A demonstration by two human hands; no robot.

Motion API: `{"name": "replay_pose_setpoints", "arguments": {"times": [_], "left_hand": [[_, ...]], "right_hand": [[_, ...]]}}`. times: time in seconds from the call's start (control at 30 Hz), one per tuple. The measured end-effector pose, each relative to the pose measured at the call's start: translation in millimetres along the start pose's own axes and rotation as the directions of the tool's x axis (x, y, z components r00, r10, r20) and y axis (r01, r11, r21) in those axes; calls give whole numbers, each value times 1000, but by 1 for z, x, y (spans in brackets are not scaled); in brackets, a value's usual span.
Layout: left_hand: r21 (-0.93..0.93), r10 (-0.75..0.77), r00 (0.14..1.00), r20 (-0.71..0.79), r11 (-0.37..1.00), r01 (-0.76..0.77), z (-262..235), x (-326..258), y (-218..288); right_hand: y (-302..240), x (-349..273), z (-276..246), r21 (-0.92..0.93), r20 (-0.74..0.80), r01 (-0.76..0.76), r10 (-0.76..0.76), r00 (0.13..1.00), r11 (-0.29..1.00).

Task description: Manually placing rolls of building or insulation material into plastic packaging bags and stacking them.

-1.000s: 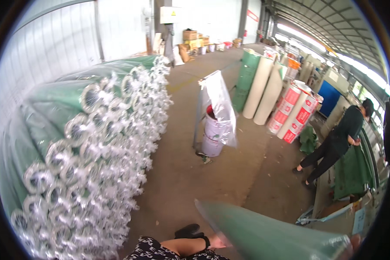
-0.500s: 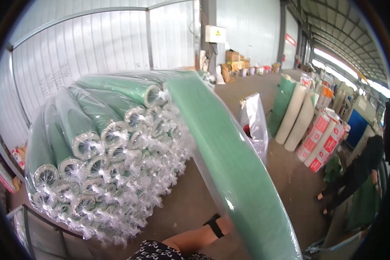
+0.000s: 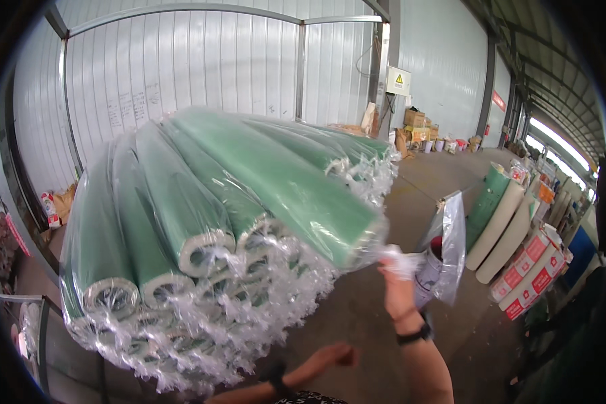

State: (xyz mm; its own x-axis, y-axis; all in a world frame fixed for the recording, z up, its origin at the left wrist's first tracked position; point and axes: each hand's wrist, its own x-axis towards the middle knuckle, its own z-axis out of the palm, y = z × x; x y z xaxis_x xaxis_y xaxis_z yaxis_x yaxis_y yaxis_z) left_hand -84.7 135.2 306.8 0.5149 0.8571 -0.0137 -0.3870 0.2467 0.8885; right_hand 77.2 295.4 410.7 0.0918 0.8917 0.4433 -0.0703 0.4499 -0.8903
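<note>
A green roll (image 3: 283, 182) in clear plastic wrap lies slanting over the top of a large stack of similar wrapped rolls (image 3: 182, 188). Its near end points down to the right, beyond the stack's edge. At that end my right hand (image 3: 398, 286) is closed on the bunched plastic wrap (image 3: 398, 261), with a dark band round the wrist. Lower down and apart from the stack, my left hand (image 3: 342, 355) is curled shut and slightly blurred, nothing showing in it. Twisted plastic tails (image 3: 242, 323) cover the near ends of the stacked rolls.
Right of my hand stands an open cylinder (image 3: 429, 269) beside silvery sheeting (image 3: 452, 236). Upright rolls (image 3: 495, 229) and red-and-white cartons (image 3: 528, 269) stand farther right. Metal posts (image 3: 25, 155) flank the stack at left, before a corrugated wall (image 3: 182, 74). Boxes (image 3: 416, 121) line the far wall.
The held roll has come down from steeply raised to lying across the stack. My right hand now shows at its wrapped end; my left hand is clear of it. The view has turned left.
</note>
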Motion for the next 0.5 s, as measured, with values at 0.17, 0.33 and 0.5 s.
{"name": "replay_pose_setpoints", "arguments": {"times": [0.17,0.33,0.5], "left_hand": [[168,-59,992,-111,983,77,-69,-55,40],[360,171,927,-333,932,-43,-79,-66,141],[918,787,599,-146,333,-214,-65,-24,191]], "right_hand": [[45,81,128,-100,77,148,-140,987,984],[77,94,177,36,24,84,-85,996,996],[74,98,186,9,64,306,-306,950,952]]}}
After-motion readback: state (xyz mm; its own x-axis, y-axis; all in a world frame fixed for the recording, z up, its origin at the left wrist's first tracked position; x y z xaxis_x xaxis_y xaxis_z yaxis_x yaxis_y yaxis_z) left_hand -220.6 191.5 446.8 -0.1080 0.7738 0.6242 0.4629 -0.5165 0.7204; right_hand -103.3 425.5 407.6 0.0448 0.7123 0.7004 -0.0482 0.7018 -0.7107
